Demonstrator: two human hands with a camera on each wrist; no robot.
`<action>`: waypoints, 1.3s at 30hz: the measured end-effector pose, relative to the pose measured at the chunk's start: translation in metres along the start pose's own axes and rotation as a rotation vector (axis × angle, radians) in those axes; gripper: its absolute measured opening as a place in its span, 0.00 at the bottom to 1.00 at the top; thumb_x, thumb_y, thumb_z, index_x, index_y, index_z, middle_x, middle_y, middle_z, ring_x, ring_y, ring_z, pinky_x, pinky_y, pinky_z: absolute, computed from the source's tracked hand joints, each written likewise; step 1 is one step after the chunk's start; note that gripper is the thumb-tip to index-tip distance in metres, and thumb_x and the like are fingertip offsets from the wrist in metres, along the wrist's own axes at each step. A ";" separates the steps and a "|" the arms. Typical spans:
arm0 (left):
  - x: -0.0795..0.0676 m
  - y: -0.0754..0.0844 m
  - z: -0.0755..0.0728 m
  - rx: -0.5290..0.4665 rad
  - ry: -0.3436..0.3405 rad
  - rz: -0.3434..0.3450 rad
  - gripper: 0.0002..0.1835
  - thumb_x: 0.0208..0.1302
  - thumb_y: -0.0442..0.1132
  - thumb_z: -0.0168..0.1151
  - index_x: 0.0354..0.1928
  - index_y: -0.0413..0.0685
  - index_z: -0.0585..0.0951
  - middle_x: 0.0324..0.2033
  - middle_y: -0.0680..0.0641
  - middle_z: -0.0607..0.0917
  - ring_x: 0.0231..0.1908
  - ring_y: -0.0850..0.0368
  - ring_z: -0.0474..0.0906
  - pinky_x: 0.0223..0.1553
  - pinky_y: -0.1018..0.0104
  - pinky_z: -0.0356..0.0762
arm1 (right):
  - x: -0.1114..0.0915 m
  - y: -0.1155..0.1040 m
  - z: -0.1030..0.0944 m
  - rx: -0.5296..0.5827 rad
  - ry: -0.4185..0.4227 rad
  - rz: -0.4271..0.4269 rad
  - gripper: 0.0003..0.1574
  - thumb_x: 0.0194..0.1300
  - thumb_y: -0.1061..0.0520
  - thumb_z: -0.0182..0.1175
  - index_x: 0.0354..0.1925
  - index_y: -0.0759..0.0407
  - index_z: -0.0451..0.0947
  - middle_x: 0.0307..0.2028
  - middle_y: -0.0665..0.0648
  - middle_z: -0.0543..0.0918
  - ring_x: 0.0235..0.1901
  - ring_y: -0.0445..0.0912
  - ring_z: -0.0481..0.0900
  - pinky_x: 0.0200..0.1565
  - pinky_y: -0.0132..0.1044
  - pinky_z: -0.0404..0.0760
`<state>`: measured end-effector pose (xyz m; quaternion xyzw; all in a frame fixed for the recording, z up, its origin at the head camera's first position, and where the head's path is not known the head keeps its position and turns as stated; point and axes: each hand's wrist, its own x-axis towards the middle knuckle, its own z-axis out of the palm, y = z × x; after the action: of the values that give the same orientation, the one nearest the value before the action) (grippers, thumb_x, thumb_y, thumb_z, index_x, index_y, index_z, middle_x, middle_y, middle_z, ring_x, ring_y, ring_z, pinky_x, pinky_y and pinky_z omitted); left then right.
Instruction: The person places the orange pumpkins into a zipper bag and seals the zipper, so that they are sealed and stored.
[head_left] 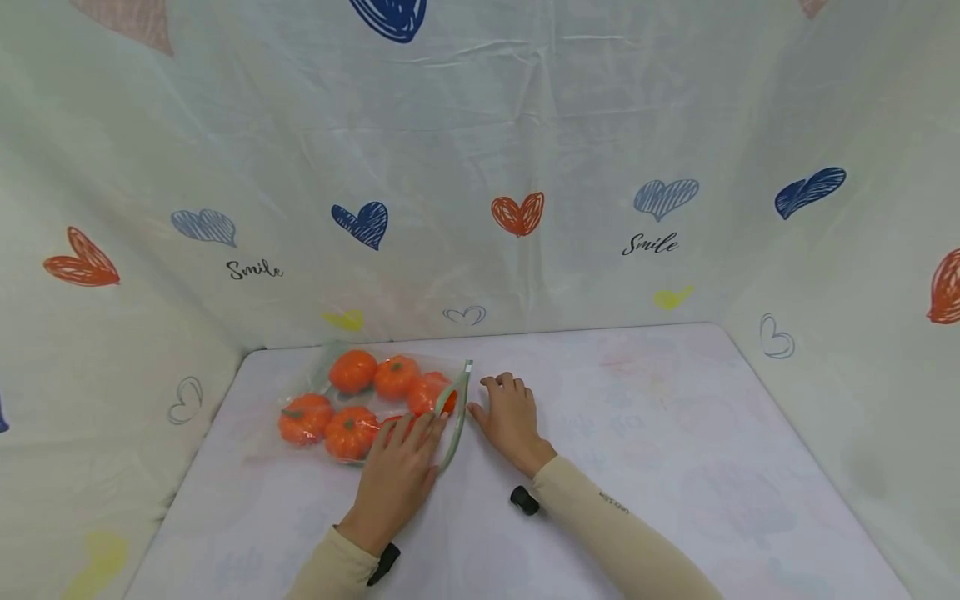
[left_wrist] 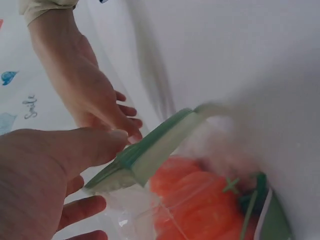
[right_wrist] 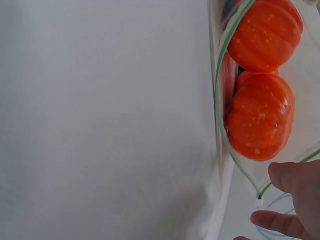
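Note:
A clear plastic zip bag (head_left: 462, 408) with a green closure strip lies at the left of the table. Its mouth faces right and gapes. Inside are several orange pumpkins (head_left: 352, 427), small and ribbed, with green stems. My left hand (head_left: 397, 475) rests on the bag near the mouth, hiding part of one pumpkin; in the left wrist view its thumb (left_wrist: 95, 145) lies by the green strip (left_wrist: 160, 150), fingers spread. My right hand (head_left: 513, 421) is just right of the mouth, fingers loosely bent and holding nothing. In the right wrist view, its thumb and finger stand apart near the strip's corner.
The white table (head_left: 660, 467) stretches to the right of both hands. A white curtain (head_left: 585, 150) printed with hearts and "Smile" closes off the back and sides. A black wrist device (head_left: 524, 500) sits by the right sleeve, another (head_left: 385, 563) by the left.

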<state>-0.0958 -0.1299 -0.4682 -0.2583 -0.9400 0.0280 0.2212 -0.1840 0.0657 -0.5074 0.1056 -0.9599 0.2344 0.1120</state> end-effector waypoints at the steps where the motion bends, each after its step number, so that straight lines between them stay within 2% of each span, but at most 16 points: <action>1: 0.001 -0.001 -0.001 -0.004 -0.006 0.007 0.41 0.46 0.48 0.88 0.65 0.48 0.84 0.58 0.44 0.85 0.58 0.42 0.79 0.59 0.48 0.78 | 0.001 0.001 0.000 0.004 -0.004 0.005 0.28 0.69 0.46 0.72 0.59 0.61 0.83 0.52 0.64 0.82 0.51 0.59 0.79 0.53 0.53 0.79; 8: 0.013 -0.008 -0.009 -0.033 -0.045 0.044 0.38 0.53 0.51 0.84 0.67 0.49 0.82 0.56 0.45 0.85 0.55 0.43 0.79 0.59 0.46 0.80 | 0.014 0.003 -0.004 0.065 -0.033 0.047 0.24 0.73 0.48 0.68 0.59 0.62 0.83 0.53 0.65 0.83 0.53 0.62 0.81 0.52 0.55 0.80; 13: 0.027 -0.016 -0.012 -0.025 -0.042 0.064 0.33 0.59 0.54 0.79 0.64 0.48 0.84 0.54 0.44 0.86 0.54 0.43 0.80 0.57 0.47 0.81 | 0.023 0.005 -0.007 0.108 -0.073 0.065 0.23 0.74 0.49 0.66 0.58 0.64 0.83 0.52 0.67 0.84 0.52 0.63 0.82 0.51 0.56 0.81; 17: 0.041 -0.025 -0.013 -0.062 -0.054 0.069 0.29 0.64 0.53 0.76 0.63 0.47 0.84 0.55 0.44 0.86 0.54 0.43 0.80 0.59 0.47 0.80 | 0.029 0.009 -0.006 0.148 -0.115 0.079 0.23 0.75 0.50 0.64 0.58 0.66 0.82 0.50 0.68 0.85 0.50 0.63 0.84 0.50 0.57 0.83; 23: 0.066 -0.042 -0.016 -0.177 -0.166 0.034 0.29 0.70 0.51 0.71 0.67 0.45 0.81 0.60 0.41 0.84 0.60 0.40 0.78 0.68 0.41 0.72 | 0.035 0.010 -0.009 0.212 -0.153 0.106 0.23 0.75 0.52 0.63 0.58 0.68 0.82 0.49 0.68 0.85 0.48 0.61 0.85 0.50 0.56 0.84; 27: 0.083 -0.053 -0.015 -0.217 -0.243 0.009 0.30 0.71 0.49 0.70 0.70 0.44 0.79 0.61 0.41 0.83 0.62 0.40 0.77 0.68 0.41 0.72 | 0.038 0.010 -0.010 0.280 -0.194 0.143 0.23 0.76 0.53 0.62 0.60 0.68 0.80 0.51 0.67 0.85 0.51 0.60 0.85 0.53 0.55 0.84; 30: 0.094 -0.060 -0.011 -0.226 -0.310 -0.018 0.31 0.72 0.49 0.69 0.72 0.45 0.78 0.64 0.41 0.82 0.63 0.40 0.76 0.68 0.40 0.73 | 0.041 0.009 -0.012 0.333 -0.226 0.171 0.23 0.77 0.53 0.60 0.61 0.68 0.80 0.53 0.68 0.85 0.54 0.60 0.84 0.56 0.56 0.83; 35: 0.109 -0.071 -0.001 -0.261 -0.418 -0.079 0.32 0.75 0.50 0.66 0.75 0.47 0.75 0.68 0.41 0.79 0.69 0.39 0.72 0.73 0.36 0.66 | 0.045 0.006 -0.013 0.389 -0.246 0.193 0.23 0.77 0.54 0.60 0.60 0.69 0.80 0.52 0.68 0.85 0.52 0.60 0.84 0.55 0.56 0.82; 39: 0.117 -0.078 0.008 -0.270 -0.463 -0.077 0.32 0.76 0.52 0.65 0.76 0.47 0.74 0.69 0.42 0.79 0.69 0.40 0.72 0.73 0.37 0.65 | 0.048 0.006 -0.011 0.411 -0.267 0.209 0.23 0.77 0.54 0.58 0.61 0.69 0.80 0.52 0.67 0.86 0.51 0.59 0.84 0.55 0.55 0.83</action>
<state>-0.2261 -0.1381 -0.4154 -0.2361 -0.9699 -0.0478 -0.0350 -0.2291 0.0688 -0.4875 0.0564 -0.9041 0.4188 -0.0642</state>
